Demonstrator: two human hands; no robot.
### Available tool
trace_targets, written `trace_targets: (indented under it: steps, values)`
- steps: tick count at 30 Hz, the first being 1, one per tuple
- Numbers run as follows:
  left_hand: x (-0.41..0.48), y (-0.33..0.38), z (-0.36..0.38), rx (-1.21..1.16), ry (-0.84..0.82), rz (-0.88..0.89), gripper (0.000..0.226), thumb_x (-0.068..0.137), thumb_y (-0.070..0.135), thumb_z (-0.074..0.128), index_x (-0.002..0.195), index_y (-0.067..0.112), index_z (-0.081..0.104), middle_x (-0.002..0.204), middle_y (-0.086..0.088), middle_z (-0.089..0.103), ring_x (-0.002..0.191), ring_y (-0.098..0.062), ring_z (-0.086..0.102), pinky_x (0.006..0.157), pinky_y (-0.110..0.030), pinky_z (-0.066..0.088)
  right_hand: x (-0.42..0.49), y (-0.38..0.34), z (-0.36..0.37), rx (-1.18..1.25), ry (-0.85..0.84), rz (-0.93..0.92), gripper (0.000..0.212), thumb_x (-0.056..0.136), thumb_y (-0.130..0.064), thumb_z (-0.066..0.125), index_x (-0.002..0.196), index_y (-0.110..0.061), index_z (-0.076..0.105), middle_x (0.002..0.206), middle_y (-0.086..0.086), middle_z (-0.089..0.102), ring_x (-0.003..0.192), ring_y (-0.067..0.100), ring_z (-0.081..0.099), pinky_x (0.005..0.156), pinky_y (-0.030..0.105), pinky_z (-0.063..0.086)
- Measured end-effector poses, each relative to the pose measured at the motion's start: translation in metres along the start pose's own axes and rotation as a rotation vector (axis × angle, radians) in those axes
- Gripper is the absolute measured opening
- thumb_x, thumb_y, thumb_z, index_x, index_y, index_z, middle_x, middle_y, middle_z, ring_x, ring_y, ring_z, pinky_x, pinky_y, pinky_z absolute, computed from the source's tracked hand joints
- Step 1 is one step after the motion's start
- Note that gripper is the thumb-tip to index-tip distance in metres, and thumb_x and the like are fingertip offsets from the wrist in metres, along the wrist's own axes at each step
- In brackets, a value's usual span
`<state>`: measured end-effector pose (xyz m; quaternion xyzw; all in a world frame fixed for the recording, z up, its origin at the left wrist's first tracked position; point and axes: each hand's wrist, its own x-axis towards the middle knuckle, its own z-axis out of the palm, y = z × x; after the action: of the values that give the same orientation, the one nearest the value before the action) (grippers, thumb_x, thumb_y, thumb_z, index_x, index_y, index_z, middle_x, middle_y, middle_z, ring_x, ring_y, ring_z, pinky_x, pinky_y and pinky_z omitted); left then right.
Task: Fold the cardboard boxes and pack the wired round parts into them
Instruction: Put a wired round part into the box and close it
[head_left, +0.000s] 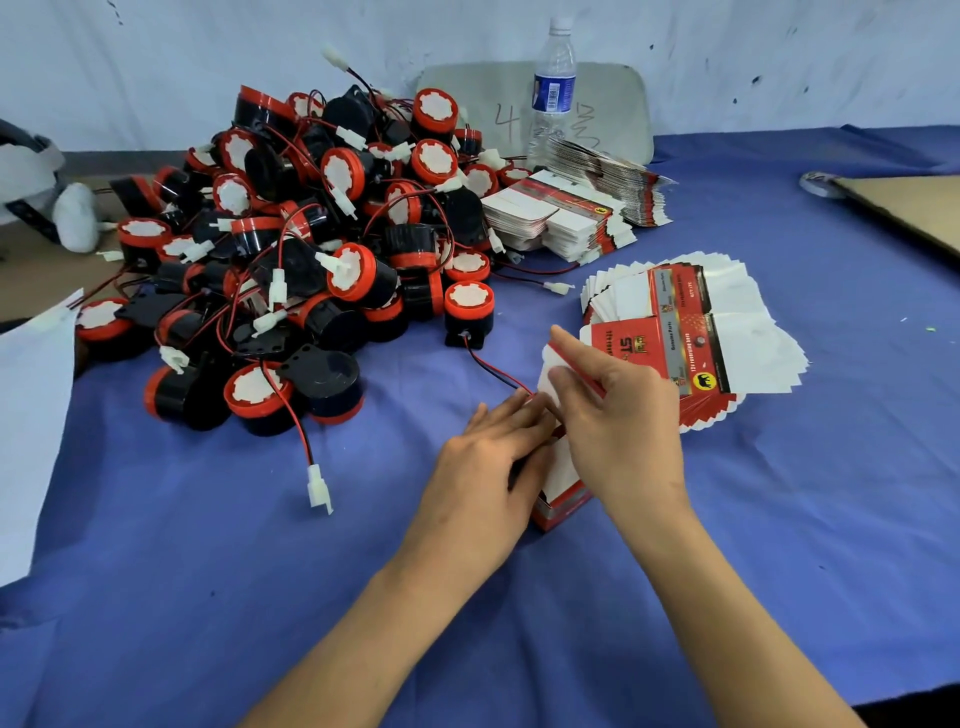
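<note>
A small red and white cardboard box (563, 501) stands on the blue cloth between my hands, its top flap (550, 376) raised. My left hand (483, 462) lies with straight fingers against the box's left side. My right hand (618, 415) pinches the white flap near its red edge. A large heap of black and red wired round parts (291, 249) covers the table's left half. One part (466, 314) sits apart, its red and black wire running toward the box. A fanned stack of flat box blanks (696, 332) lies just right of my hands.
More stacked flat blanks (566, 218) sit behind, with a plastic water bottle (553, 88) and a grey board against the wall. A brown cardboard sheet (914, 208) lies far right. White paper (31, 426) overhangs the left edge. A loose white connector (318, 488) lies near the front.
</note>
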<state>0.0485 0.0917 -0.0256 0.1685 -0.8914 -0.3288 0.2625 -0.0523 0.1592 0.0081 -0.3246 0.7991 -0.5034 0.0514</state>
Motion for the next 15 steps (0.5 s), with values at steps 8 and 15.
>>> trace_targets:
  steps: [8,15]
  values:
    - [-0.005,-0.001,0.005,-0.031,0.162,0.018,0.025,0.083,0.004,0.057,0.102,0.009,0.072,0.117,0.010,0.065,0.103,-0.007,0.057,0.088,-0.025,0.045,-0.020,0.008,0.008,0.029,-0.144,-0.139,0.033,0.095,-0.014,0.058,0.125,-0.026,0.065,0.100,-0.008,0.074,0.073,-0.006,0.060,0.070,0.013,0.049]
    - [-0.008,-0.006,0.003,-0.630,0.142,-0.401,0.042,0.076,0.011,0.069,0.114,0.020,0.054,0.114,0.003,0.063,0.110,-0.011,0.060,0.095,-0.027,0.049,-0.031,0.022,0.008,0.038,-0.206,-0.237,0.038,0.096,-0.022,0.058,0.126,-0.044,0.056,0.135,-0.018,0.055,0.127,-0.005,0.047,0.103,0.029,0.045]
